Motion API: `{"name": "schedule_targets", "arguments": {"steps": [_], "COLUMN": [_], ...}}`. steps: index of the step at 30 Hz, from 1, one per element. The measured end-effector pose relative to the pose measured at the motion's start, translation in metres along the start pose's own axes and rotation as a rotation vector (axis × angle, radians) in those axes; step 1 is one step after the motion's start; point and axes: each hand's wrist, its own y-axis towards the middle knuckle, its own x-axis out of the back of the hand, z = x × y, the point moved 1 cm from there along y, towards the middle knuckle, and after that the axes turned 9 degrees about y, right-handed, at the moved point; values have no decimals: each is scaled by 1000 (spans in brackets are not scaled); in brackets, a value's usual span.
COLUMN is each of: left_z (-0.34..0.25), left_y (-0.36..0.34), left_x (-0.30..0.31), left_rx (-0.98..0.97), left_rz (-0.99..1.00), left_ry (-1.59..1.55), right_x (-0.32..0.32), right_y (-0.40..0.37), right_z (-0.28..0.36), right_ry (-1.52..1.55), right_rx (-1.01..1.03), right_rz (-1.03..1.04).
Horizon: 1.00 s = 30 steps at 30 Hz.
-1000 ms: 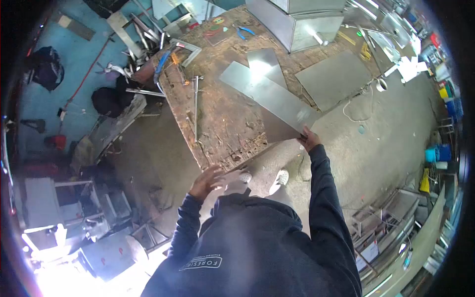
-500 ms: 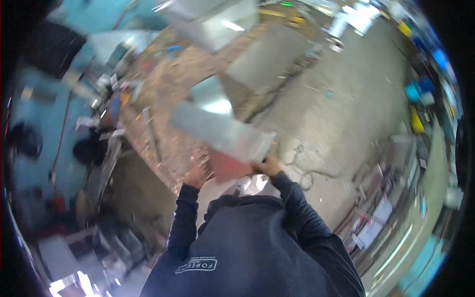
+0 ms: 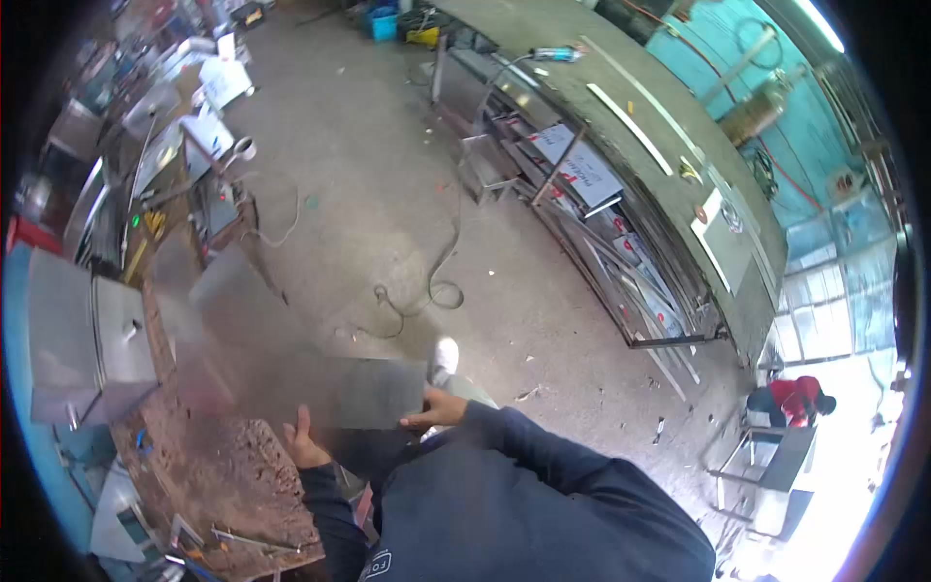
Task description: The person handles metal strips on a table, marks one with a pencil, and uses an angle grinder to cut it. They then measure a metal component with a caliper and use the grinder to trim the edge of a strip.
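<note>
A grey metal sheet piece [image 3: 380, 393] extends in front of my body, its far left part blurred. My right hand [image 3: 434, 409] grips its right end, thumb on top. Below the sheet's lower edge, my left hand [image 3: 304, 442] is open with the thumb raised; it appears apart from the sheet. Beneath both lies the worn brown workbench [image 3: 242, 475]. Another flat grey sheet [image 3: 238, 286] rests further along the bench.
A metal box [image 3: 63, 335] stands on the bench's left side. A cable [image 3: 432, 291] curls across the floor. Beyond it, a long table [image 3: 543, 29] has sheets and bars stored underneath. A person in red [image 3: 797, 398] bends over at the far right.
My view has swung to the right, bringing the long table and the other person into sight. The metal sheet stays in my right hand; a shiny flap and red patch no longer show clearly.
</note>
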Motion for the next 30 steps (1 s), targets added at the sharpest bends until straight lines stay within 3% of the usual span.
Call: {"name": "schedule_targets", "arguments": {"steps": [1,2,3,5,7,9,12,14,15,16,17,18,19,26,28,29,30], "left_z": [-3,-1,5,12,28,61,134,152,181,194,208,217,236,365,391,436,440], "left_y": [6,14,24,34,27,25,17,-35,-39,-60,-82,-95,-120,-224,-253,-255,-256], "left_x": [-26,-49,-74,-136,-212,-282,-393,-477,-507,-544,-581,-611,-639,-810,-854,-879,-898], "left_rx": [-69,-76,-81,-101,-168,-164,-35,66,71,105,134,201,197,316,160,93,41], "left_rz": [58,85,213,375,472,609,810,814,930,1037,1146,1204,1327,1809,1848,1983,2067], "left_ry": [49,67,136,223,518,443,283,393,472,509,548,779,544,607,725,764,709], "right_x": [8,31,42,70,104,139,194,229,235,255,263,278,285,362,396,411,434], "right_y": [-23,-40,-61,-104,-139,-168,-234,-271,-294,-309,-325,-344,-358,-440,-464,-475,-486], "right_z": [8,19,25,37,40,29,39,13,13,-2,-2,-17,-10,-47,-52,-49,-61], "right_ry": [135,-62,-45,358,502,460,269,453,342,650,788,813,857,1002,991,987,1030], "right_rx": [59,-67,-43,72,174,345,439,449,594,531,621,603,785,941,1020,1074,1060], "right_rz": [-115,-132,-151,-460,-542,-689,-887,-968,-1080,-1119,-1202,-1223,-1231,-1740,-1811,-1824,-1869]}}
